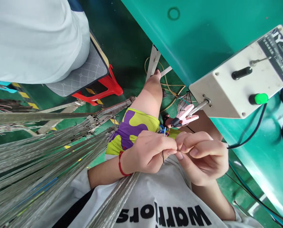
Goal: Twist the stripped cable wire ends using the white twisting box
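My left hand, with a red string bracelet at the wrist, is closed in a pinch in front of my chest. A thin dark wire shows between its fingers, and a slim blue-and-white end sticks up above them. Meeting it fingertip to fingertip, my right hand pinches with thumb and forefinger, its other fingers curled. Something very thin and dark runs between the two pinches, mostly hidden by the fingertips. Just beyond the hands is a pink clip with a black-wrapped jaw, mounted on a metal rod.
The rod comes from a white machine box with a green button, on a green table. Bundles of silvery braided strands hang at my left; one crosses my lap. A person in white sits on a red stool at upper left.
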Available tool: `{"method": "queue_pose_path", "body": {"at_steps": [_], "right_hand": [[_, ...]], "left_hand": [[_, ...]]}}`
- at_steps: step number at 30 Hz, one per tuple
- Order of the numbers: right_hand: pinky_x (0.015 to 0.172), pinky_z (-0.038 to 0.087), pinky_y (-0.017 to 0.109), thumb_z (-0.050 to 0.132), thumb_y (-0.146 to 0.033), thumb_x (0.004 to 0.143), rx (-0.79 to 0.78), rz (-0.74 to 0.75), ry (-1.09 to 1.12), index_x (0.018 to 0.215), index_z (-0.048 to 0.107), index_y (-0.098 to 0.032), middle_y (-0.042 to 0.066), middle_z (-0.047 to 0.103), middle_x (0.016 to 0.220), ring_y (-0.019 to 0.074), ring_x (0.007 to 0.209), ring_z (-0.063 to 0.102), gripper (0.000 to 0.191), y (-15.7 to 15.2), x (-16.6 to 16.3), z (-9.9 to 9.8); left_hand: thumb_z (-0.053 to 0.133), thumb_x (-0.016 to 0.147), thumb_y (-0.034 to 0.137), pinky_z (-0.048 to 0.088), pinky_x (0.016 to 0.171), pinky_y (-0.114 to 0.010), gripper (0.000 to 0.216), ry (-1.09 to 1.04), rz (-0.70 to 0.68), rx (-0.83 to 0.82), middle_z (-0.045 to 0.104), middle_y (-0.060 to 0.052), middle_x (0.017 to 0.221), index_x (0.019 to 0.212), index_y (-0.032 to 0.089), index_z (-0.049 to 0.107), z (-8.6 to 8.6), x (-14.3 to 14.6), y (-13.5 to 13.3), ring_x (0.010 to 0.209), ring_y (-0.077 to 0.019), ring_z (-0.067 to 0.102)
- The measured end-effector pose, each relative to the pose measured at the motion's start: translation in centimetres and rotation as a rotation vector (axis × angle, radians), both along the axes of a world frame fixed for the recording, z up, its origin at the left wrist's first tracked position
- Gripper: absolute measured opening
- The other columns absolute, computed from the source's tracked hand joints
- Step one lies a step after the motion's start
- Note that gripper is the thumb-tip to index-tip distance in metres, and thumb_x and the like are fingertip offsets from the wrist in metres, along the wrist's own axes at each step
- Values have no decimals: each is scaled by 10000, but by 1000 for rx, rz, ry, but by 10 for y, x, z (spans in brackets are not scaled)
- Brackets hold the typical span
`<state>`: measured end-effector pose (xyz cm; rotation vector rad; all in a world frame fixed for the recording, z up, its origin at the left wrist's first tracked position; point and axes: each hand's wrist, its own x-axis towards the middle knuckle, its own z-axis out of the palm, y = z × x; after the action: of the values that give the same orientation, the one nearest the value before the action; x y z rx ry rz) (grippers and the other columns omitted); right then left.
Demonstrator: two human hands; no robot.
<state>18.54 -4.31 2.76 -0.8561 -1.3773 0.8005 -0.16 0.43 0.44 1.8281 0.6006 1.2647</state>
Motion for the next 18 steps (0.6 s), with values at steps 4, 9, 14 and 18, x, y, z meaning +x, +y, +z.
{"method": "queue_pose_path", "body": {"at_steps": [4, 9, 14, 18], "right_hand": [[639, 691, 396, 770, 151, 854, -3, -9, -3, 1184, 752, -219, 33, 735, 989, 207, 767, 738, 497, 1, 0, 0], [650, 670, 399, 771, 152, 839, -8, 6, -14, 1180, 756, -220, 30, 746, 993, 208, 771, 747, 505, 1, 1, -1], [672, 666, 402, 757, 163, 855, -27, 39, 2, 1220, 757, -222, 40, 761, 1024, 208, 800, 741, 531, 0, 3, -2], [660, 654, 391, 766, 171, 855, -35, 42, 0, 1222, 753, -222, 44, 781, 1031, 204, 788, 734, 538, -1, 4, -2]], "left_hand": [[608, 1289, 306, 537, 655, -235, 249, 3, -12, -8, 824, 26, 812, 1072, 225, 700, 0, -1, 0, 608, -105, 705], [603, 1288, 291, 560, 690, -228, 239, 24, -10, -1, 836, 23, 832, 1083, 221, 704, 2, -3, 0, 642, -104, 742], [583, 1296, 285, 568, 695, -211, 234, 25, -7, 4, 835, 34, 833, 1096, 224, 687, 2, -2, 0, 660, -95, 753], [600, 1290, 295, 550, 647, -219, 218, 12, -8, -16, 794, 47, 783, 1099, 233, 685, 1, -2, 0, 614, -100, 719]]}}
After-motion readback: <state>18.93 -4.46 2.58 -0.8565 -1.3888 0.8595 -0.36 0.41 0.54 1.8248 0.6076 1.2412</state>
